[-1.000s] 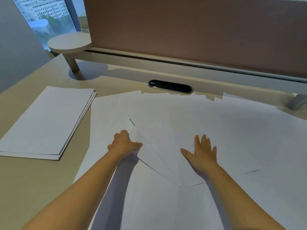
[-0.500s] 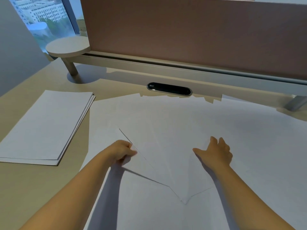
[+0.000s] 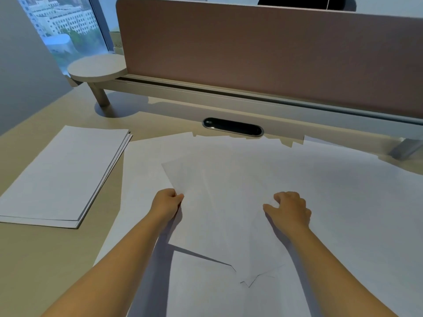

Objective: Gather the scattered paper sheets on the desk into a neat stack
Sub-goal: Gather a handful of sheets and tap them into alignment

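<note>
Head view shows your left hand [image 3: 168, 202] pinching the left edge of a few fanned sheets [image 3: 219, 216], fingers curled on them; your right hand [image 3: 289, 209] curls on their right side. They lie right of the finished stack [image 3: 61, 175], on the other loose sheets [image 3: 343, 191] covering the tabletop [image 3: 34, 259]. Expect thin, limp, slippery paper: hold opposite edges. Their long axis runs from you toward the divider panel [image 3: 274, 53], tilted left.

Bare desk [image 3: 41, 259] lies open between stack [image 3: 61, 175] and scattered sheets [image 3: 320, 202].
</note>
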A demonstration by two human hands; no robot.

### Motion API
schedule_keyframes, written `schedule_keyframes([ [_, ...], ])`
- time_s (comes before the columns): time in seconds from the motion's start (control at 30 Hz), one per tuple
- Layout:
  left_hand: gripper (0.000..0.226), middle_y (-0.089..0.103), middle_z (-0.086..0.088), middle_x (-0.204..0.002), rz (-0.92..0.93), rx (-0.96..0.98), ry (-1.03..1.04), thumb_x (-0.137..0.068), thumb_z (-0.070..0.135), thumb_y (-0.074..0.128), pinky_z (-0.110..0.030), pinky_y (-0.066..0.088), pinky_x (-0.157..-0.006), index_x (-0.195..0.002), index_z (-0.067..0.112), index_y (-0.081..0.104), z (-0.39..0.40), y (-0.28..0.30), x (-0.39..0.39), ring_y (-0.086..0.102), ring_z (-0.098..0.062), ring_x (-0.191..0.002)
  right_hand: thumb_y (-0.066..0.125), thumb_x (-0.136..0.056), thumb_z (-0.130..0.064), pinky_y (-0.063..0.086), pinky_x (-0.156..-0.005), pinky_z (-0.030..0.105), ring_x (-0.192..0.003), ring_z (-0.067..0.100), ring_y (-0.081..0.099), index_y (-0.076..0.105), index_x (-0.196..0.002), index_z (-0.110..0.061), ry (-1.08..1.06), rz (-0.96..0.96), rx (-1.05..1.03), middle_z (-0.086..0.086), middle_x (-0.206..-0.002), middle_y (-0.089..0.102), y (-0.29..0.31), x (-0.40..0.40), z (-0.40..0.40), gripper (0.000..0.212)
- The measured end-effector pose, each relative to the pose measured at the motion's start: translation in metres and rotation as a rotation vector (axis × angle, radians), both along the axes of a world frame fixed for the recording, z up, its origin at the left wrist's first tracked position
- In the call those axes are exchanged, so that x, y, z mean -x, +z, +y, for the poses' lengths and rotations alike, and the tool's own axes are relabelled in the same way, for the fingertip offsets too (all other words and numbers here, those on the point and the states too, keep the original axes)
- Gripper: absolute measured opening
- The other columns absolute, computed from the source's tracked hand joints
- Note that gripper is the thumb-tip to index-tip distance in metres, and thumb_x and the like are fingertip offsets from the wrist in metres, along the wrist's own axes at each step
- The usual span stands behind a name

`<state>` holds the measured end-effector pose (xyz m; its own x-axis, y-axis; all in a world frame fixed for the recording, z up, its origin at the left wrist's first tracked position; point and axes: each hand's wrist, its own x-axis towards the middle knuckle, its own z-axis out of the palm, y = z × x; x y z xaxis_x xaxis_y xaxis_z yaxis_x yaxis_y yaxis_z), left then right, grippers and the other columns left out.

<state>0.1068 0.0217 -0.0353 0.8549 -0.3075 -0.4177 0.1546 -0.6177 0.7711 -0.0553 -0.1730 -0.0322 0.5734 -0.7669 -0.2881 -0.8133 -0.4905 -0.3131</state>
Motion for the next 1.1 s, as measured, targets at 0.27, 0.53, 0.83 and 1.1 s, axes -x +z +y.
schedule_keyframes([
  [0.27, 0.054, 0.052, -0.011, -0.067, -0.012, -0.155, 0.049, -0.097, 0.041, 0.034, -0.033, 0.041, -0.071, -0.063, 0.004, 0.052, -0.018, -0.003, -0.024, 0.05, -0.024, -0.064, 0.05, -0.086, -0.053, 0.007, -0.119, 0.043, -0.146, 0.029, 0.006, 0.008, -0.148, -0.011, -0.1, 0.069, -0.009, 0.013, -0.157, 0.008, -0.013, -0.001, -0.026, 0.086],
  [0.53, 0.045, 0.047, -0.006, -0.133, 0.1, 0.082, -0.212, -0.097, 0.03, 0.042, -0.032, 0.039, -0.09, -0.137, 0.013, 0.034, -0.05, 0.007, -0.013, 0.048, -0.027, -0.12, 0.058, -0.081, -0.051, 0.032, -0.104, 0.04, -0.126, 0.028, 0.038, 0.029, -0.139, -0.017, -0.088, 0.022, -0.017, 0.006, -0.135, 0.045, -0.006, -0.02, -0.022, 0.074],
  [0.83, 0.034, 0.061, -0.018, -0.112, 0.057, -0.028, -0.082, -0.087, 0.008, 0.061, -0.034, 0.044, -0.082, -0.118, -0.004, 0.054, -0.032, 0.006, -0.015, 0.054, -0.028, -0.092, 0.051, -0.092, -0.021, 0.039, -0.095, 0.031, -0.122, 0.024, 0.047, 0.04, -0.135, -0.009, -0.232, -0.384, -0.209, 0.008, -0.139, 0.041, -0.007, -0.009, -0.011, 0.046],
  [1.1, 0.043, 0.061, -0.01, -0.096, -0.28, -0.494, -0.128, -0.079, 0.048, 0.065, -0.033, 0.044, -0.068, -0.093, 0.009, 0.055, 0.015, 0.01, -0.007, 0.056, -0.029, -0.087, 0.036, -0.094, -0.049, 0.003, -0.119, 0.044, -0.146, 0.029, -0.002, 0.007, -0.149, -0.012, -0.197, 0.053, -0.026, 0.012, -0.158, 0.001, -0.011, 0.011, 0.005, 0.072],
])
